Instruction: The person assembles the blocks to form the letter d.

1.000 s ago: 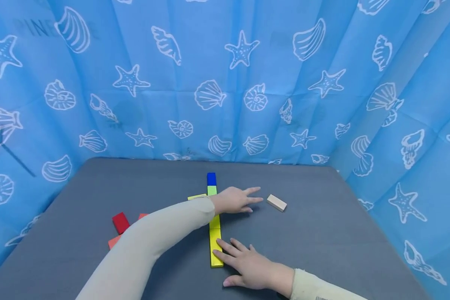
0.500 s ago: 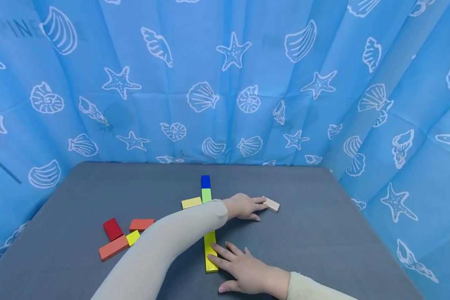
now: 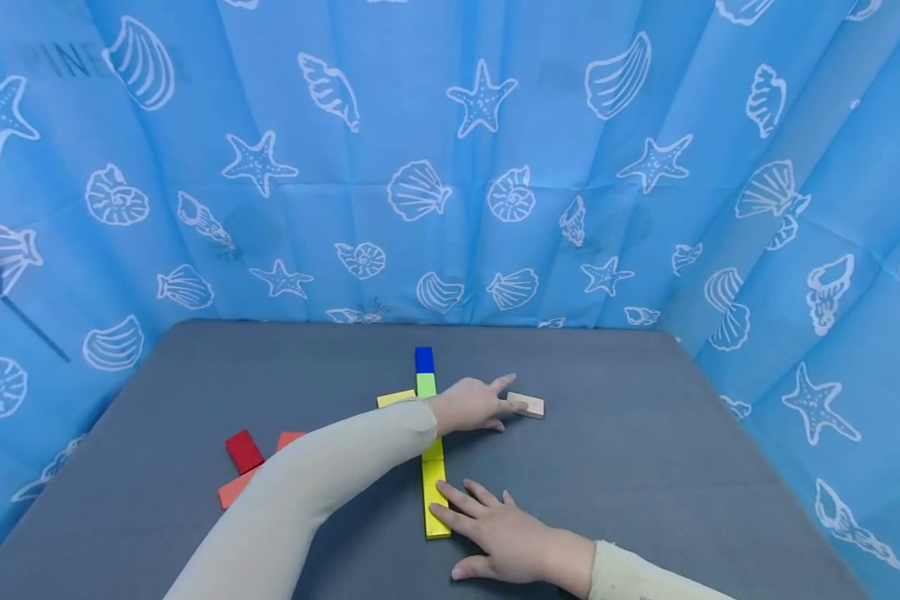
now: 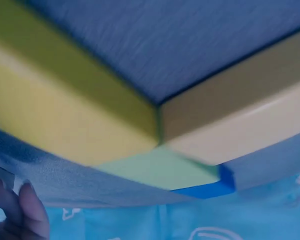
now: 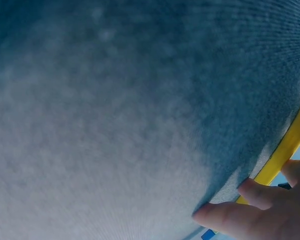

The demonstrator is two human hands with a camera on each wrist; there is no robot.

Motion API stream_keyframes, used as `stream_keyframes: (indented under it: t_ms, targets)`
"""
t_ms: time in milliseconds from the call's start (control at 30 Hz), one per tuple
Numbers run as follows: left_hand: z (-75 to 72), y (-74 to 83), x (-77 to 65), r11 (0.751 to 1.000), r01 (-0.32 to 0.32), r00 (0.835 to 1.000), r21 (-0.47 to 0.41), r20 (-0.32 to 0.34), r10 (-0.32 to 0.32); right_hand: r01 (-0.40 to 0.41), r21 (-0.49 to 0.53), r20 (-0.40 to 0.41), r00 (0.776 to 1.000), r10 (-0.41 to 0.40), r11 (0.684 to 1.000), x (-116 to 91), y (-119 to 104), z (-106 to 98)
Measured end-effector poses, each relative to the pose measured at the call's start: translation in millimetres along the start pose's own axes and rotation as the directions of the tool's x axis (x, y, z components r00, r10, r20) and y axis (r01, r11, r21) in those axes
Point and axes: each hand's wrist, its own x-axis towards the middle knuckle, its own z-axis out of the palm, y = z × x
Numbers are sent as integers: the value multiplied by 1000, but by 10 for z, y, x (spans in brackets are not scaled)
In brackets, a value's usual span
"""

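Note:
In the head view my left hand (image 3: 467, 406) reaches across a column of blocks, its fingers extended. One fingertip touches a pale wooden block (image 3: 531, 405) lying flat on the right. My right hand (image 3: 506, 537) is spread, two fingertips resting on the nearest yellow block (image 3: 434, 500). Above it the column runs through more yellow to a light green block (image 3: 426, 384) and a blue block (image 3: 424, 360) at the far end. A pale yellow block (image 3: 396, 398) juts left; the left wrist view shows it meeting the column. My left forearm hides part of the column.
Left of my forearm lie a red block (image 3: 244, 451), an orange block (image 3: 236, 489) and another orange block (image 3: 291, 438), partly covered by the sleeve. The grey table (image 3: 615, 467) ends at a blue shell-patterned curtain (image 3: 540, 250) behind and at the sides.
My left hand has come onto the pale wooden block, which has slid left toward the column and turned slightly. The right hand stays on the yellow block. The view shifted and came back.

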Motion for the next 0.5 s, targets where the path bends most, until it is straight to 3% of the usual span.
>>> stream_keyframes:
  t_ms: [200, 300, 433, 500]
  targets:
    - [-47, 38, 168, 997, -74, 996, 15, 41, 73, 43, -10, -35, 998, -44, 999, 70, 251, 191]
    - [-54, 53, 163, 999, -52, 998, -5, 41, 53, 45, -8, -37, 998, -45, 999, 87, 274, 221]
    - [-59, 70, 109, 984, 60, 998, -168, 44, -53, 8, 4, -20, 1000, -8, 1000, 50, 157, 136]
    - [-66, 74, 70, 981, 80, 996, -178, 48, -72, 11, 4, -18, 1000, -11, 1000, 72, 216, 167]
